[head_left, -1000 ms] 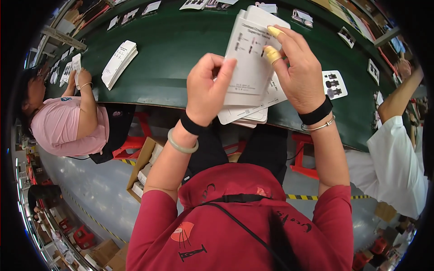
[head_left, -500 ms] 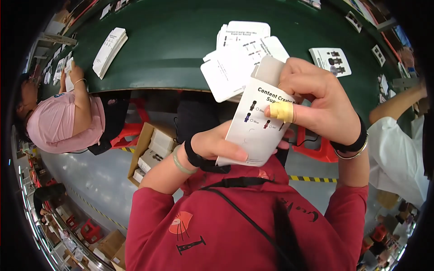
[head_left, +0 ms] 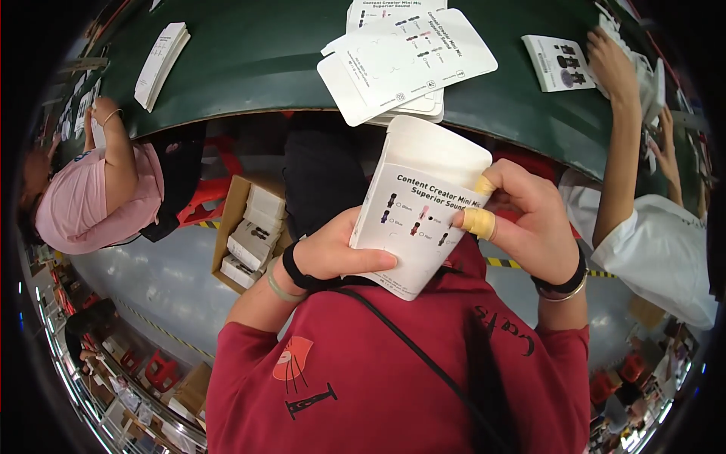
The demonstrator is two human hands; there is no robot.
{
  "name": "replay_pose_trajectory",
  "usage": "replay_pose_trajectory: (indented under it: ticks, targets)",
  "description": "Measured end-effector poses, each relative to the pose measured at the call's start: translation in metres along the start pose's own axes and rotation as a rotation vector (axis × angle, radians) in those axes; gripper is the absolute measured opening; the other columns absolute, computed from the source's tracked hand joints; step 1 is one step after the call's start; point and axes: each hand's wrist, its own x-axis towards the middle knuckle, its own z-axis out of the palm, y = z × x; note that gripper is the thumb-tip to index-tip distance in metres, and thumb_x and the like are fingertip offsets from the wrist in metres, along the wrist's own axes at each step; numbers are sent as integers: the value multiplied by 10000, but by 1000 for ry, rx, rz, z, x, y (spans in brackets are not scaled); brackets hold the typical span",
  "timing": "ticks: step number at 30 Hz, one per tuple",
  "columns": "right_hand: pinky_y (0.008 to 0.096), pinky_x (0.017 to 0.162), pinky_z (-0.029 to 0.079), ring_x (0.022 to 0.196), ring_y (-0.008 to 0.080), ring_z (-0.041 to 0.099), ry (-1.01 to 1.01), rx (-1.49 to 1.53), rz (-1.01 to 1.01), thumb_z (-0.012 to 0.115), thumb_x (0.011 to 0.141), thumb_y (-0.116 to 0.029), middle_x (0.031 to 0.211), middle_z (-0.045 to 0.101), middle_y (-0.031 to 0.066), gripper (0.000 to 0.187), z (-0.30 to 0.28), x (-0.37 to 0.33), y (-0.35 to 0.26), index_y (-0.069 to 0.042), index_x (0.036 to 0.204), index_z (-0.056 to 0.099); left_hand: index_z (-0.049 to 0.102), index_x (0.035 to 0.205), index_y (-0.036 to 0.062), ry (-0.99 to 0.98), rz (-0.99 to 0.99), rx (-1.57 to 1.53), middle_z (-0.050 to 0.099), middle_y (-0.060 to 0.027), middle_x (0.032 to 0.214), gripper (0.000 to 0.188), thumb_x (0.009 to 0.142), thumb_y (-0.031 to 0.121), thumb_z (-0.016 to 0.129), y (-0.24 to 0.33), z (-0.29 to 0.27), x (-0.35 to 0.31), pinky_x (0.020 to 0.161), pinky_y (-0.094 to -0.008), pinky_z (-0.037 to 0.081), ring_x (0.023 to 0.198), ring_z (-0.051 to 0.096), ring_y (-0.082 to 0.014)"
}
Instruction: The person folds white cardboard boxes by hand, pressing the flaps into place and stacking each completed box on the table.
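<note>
As hands [head_left: 336, 248] [head_left: 528, 217] hold an open carton [head_left: 423, 261], a box [head_left: 224, 233] contains packs [head_left: 253, 240].

A white cardboard box [head_left: 401, 253], its front printed with dark lettering and small coloured pictures, tilts slightly between the left hand [head_left: 333, 250] and right hand [head_left: 533, 219], just short of the bench [head_left: 249, 76]. Its plain, round-cornered flap [head_left: 435, 147] stands up, unfolded, beyond the front's top edge.
</note>
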Motion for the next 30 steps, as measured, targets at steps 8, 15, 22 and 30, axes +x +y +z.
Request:
replay_pose_trajectory:
  ticks: [8,15,22,30]
  targets:
    - [268,624,496,693,135,624,98,-102,-146,731,863,-86,835,631,88,185,13,-15,4,-12,930,575,490,1372,-17,132,-23,310,652,-115,1225,456,952,85,634,15,16,-14,973,-310,477,1111,607,-154]
    - [278,767,503,856,132,625,205,-43,-195,672,927,-118,1002,657,89,258,25,-19,2,27,1127,599,450,1385,-34,464,345,709,678,-131,1131,468,974,102,625,13,24,-1,863,-277,518,983,660,-147]
    - [304,975,468,1125,181,614,75,783,24,590,981,-138,1312,614,145,482,20,-14,20,78,1394,464,377,1435,-28,429,607,524,673,-134,1116,516,988,102,601,1,37,9,851,-262,504,979,650,-139]
    - [289,893,516,1029,165,660,26,673,-6,614,964,-131,1242,660,139,417,22,-8,18,67,1325,552,377,1414,-16,413,572,845,643,-108,1119,484,993,90,591,2,28,4,850,-254,493,944,636,-142]
